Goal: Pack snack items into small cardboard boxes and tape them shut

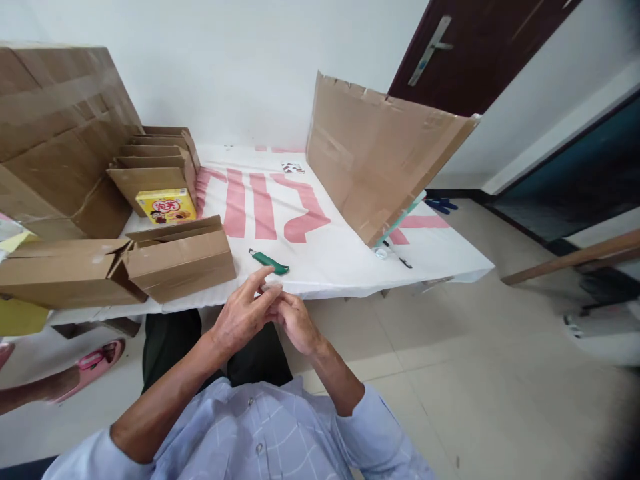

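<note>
Here's the counter [345,272] under it all, one of them, white cloth on top. On your left looms one big carton [60,133]; across from it, one cardboard panel [385,153] stands at a slant, likely light but bendy, best taken by both edges. Down in size: two low cartons, a left one [60,270] and a right one [183,260], plus cartons [150,167] packed behind, too overlapped to count. One yellow box [166,207] sits before those, probably thin and crushable.

Now your two hands, meeting at the counter's front edge! Your left hand [245,308] is half open, fingers extended, nothing visible in it; your right hand [297,321] curls against it, fingertips hidden, so I can't tell whether it holds anything.

Just beyond, one green cutter [265,259] lies on the cloth: light, stiff, perhaps slick. Grip the handle mid-body, clear of the narrow far end. Smallest, one card [293,168], far back.
</note>
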A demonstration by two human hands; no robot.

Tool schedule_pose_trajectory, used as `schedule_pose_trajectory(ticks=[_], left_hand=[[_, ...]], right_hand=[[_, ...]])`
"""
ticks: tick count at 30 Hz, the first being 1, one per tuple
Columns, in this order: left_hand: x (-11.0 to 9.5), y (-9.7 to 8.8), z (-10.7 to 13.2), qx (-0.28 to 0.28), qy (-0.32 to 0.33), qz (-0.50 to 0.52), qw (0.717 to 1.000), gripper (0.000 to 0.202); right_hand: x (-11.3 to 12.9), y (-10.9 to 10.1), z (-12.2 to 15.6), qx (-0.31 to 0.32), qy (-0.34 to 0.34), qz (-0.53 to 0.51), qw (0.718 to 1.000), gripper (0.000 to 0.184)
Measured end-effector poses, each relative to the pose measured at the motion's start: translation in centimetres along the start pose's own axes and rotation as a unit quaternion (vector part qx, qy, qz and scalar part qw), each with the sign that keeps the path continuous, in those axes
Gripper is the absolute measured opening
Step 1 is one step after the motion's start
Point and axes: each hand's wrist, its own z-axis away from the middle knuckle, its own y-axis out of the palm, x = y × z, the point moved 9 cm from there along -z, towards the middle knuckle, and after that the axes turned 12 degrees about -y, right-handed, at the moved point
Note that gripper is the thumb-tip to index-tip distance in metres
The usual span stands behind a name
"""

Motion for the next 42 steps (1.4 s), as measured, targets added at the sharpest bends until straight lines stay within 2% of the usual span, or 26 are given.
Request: schedule_pose_trajectory(ticks=[3, 6, 8, 10, 11, 12, 13, 16, 17, 18, 20, 22, 24, 26, 28, 29, 30, 31, 32, 34, 35, 36, 38, 39, 40, 42], left_hand=[[-0.4, 1.5, 0.2, 0.02, 0.033, 0.025, 0.999, 0.048], [-0.7, 2.9, -0.4, 0.035, 0.015, 0.079, 0.996, 0.063], [-0.6, 3.9, -0.9, 0.052, -0.017, 0.109, 0.993, 0.071], [-0.5, 4.6, -1.3, 0.065, -0.038, 0.128, 0.989, 0.073], [-0.3, 4.6, -1.3, 0.068, -0.044, 0.131, 0.988, 0.071], [-0.1, 4.5, -1.3, 0.068, -0.048, 0.13, 0.988, 0.067], [0.2, 4.0, -1.1, 0.064, -0.053, 0.126, 0.989, 0.062], [1.4, 0.6, -0.2, 0.018, -0.077, 0.094, 0.992, 0.048], [1.9, -1.1, 0.2, -0.006, -0.084, 0.071, 0.994, 0.046], [2.4, -3.2, 0.6, -0.035, -0.091, 0.041, 0.994, 0.044], [3.7, -7.6, 1.5, -0.094, -0.109, -0.032, 0.989, 0.043], [5.5, -12.1, 2.2, -0.148, -0.136, -0.101, 0.974, 0.04], [8.0, -15.9, 2.8, -0.183, -0.168, -0.157, 0.956, 0.033], [10.8, -18.5, 3.3, -0.189, -0.207, -0.191, 0.941, 0.026], [13.3, -19.9, 3.7, -0.178, -0.238, -0.205, 0.933, 0.02], [14.4, -20.3, 3.9, -0.171, -0.249, -0.209, 0.93, 0.018], [15.2, -20.4, 4.0, -0.164, -0.258, -0.213, 0.928, 0.017], [15.9, -20.4, 4.1, -0.157, -0.265, -0.216, 0.926, 0.017], [16.5, -20.3, 4.2, -0.15, -0.271, -0.217, 0.926, 0.018], [17.2, -19.7, 4.3, -0.137, -0.276, -0.214, 0.927, 0.021], [17.5, -19.3, 4.3, -0.131, -0.279, -0.208, 0.928, 0.023], [17.7, -19.0, 4.4, -0.126, -0.281, -0.201, 0.93, 0.025], [18.0, -18.4, 4.6, -0.119, -0.29, -0.18, 0.933, 0.029], [18.2, -18.3, 4.7, -0.115, -0.295, -0.168, 0.934, 0.03], [18.4, -18.2, 4.8, -0.113, -0.301, -0.156, 0.934, 0.032], [18.8, -18.4, 5.2, -0.112, -0.314, -0.133, 0.933, 0.034]], right_hand=[[0.2, 0.0, 0.2, 0.039, -0.001, -0.072, 0.997, 0.059], [0.2, -2.6, -0.2, -0.005, -0.013, -0.046, 0.999, 0.067], [0.4, -5.6, -0.9, -0.046, -0.026, 0.014, 0.999, 0.067], [1.5, -9.7, -2.2, -0.081, -0.041, 0.117, 0.989, 0.071], [2.5, -12.2, -3.0, -0.106, -0.047, 0.191, 0.975, 0.074], [3.8, -15.0, -3.9, -0.136, -0.05, 0.282, 0.948, 0.075], [5.0, -17.7, -5.0, -0.155, -0.034, 0.383, 0.91, 0.072], [8.3, -25.3, -8.7, -0.185, 0.067, 0.635, 0.747, 0.057], [9.2, -27.2, -9.9, -0.181, 0.094, 0.685, 0.699, 0.055], [9.8, -28.7, -11.0, -0.174, 0.113, 0.718, 0.664, 0.053], [10.4, -31.3, -12.4, -0.18, 0.142, 0.734, 0.639, 0.051], [10.6, -33.1, -12.9, -0.198, 0.172, 0.734, 0.627, 0.05], [10.6, -33.9, -12.8, -0.213, 0.183, 0.733, 0.619, 0.053], [11.0, -34.1, -12.7, -0.235, 0.17, 0.733, 0.616, 0.06], [11.6, -33.4, -12.7, -0.259, 0.132, 0.738, 0.609, 0.066], [12.0, -32.4, -13.0, -0.262, 0.095, 0.743, 0.609, 0.065], [12.2, -30.8, -13.5, -0.252, 0.046, 0.745, 0.616, 0.063], [12.1, -28.6, -14.2, -0.23, -0.012, 0.737, 0.636, 0.059], [11.9, -25.8, -14.9, -0.197, -0.075, 0.716, 0.666, 0.054], [10.7, -18.7, -16.1, -0.105, -0.185, 0.636, 0.742, 0.047], [9.8, -14.4, -16.5, -0.04, -0.226, 0.591, 0.773, 0.044], [8.9, -9.9, -16.7, 0.029, -0.265, 0.554, 0.789, 0.042], [7.4, -1.6, -16.6, 0.136, -0.334, 0.515, 0.778, 0.042], [6.6, 1.7, -16.6, 0.178, -0.35, 0.508, 0.767, 0.046], [5.8, 4.3, -16.8, 0.208, -0.355, 0.509, 0.756, 0.052], [4.7, 7.3, -17.4, 0.236, -0.35, 0.526, 0.738, 0.061]])
